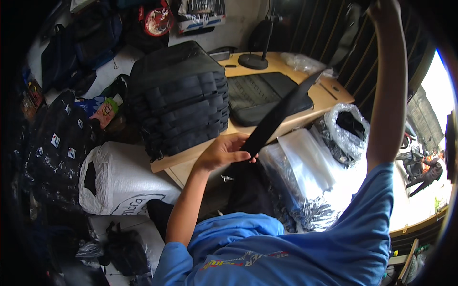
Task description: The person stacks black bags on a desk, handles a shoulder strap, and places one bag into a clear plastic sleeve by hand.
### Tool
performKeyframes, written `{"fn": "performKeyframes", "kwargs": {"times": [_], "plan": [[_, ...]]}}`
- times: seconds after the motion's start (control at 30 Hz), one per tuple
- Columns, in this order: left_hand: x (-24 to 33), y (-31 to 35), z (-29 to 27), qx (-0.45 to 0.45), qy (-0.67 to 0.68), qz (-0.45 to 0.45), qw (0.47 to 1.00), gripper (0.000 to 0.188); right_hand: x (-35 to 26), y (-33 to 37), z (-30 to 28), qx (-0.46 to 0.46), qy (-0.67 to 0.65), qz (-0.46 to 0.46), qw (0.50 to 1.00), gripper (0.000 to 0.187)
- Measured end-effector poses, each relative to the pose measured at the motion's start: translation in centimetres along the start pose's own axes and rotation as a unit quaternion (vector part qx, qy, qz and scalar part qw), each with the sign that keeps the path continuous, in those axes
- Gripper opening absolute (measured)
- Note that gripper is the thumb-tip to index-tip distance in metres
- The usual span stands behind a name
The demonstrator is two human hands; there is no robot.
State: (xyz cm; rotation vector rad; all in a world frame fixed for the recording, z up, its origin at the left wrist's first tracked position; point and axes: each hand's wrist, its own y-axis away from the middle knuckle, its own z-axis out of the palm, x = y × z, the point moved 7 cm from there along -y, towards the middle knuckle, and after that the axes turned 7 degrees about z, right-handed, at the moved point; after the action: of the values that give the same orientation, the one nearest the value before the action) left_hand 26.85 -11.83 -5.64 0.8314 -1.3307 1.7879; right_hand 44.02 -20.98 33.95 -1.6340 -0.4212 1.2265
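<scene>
A wide black strap (274, 121) stretches diagonally up and to the right, and its far stretch is blurred. My left hand (228, 151) grips its lower end in front of the table, thumb on top and fingers curled beneath. Raised high at the top right edge, my right hand (383, 10) is closed by the blurred upper end of the strap; its fingertips are partly cut off. Behind the strap, a flat black bag panel (260, 93) with rows of webbing lies on the wooden table (341, 98). Left of it rises a tall stack of black bags (176, 90).
A black stand (255, 59) and crumpled clear plastic (305, 62) occupy the table's back. White sack (126, 178) stands at left, beside plastic-wrapped black bags (64, 138). Clear plastic sheets (305, 162) and an open plastic-lined bag (350, 128) sit right of the table.
</scene>
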Motion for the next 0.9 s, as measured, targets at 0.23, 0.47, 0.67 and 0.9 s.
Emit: {"fn": "performKeyframes", "kwargs": {"times": [0.23,0.47,0.67,0.9], "plan": [[0.7,-3.2,4.3,-0.022,0.002,0.03,0.999,0.029,2.3,5.4,2.8,-0.072,-0.084,0.101,0.989,0.022],[5.7,-7.4,6.4,0.024,-0.093,0.12,0.988,0.025,2.7,8.7,4.0,-0.017,0.009,0.126,0.992,0.028],[6.9,-9.6,5.5,0.056,-0.095,0.143,0.984,0.017,1.5,10.4,4.5,-0.079,-0.083,0.113,0.987,0.033],[10.1,-9.3,1.3,0.164,-0.097,0.216,0.957,0.022,-0.6,16.9,5.3,-0.417,-0.183,0.013,0.89,0.04]]}}
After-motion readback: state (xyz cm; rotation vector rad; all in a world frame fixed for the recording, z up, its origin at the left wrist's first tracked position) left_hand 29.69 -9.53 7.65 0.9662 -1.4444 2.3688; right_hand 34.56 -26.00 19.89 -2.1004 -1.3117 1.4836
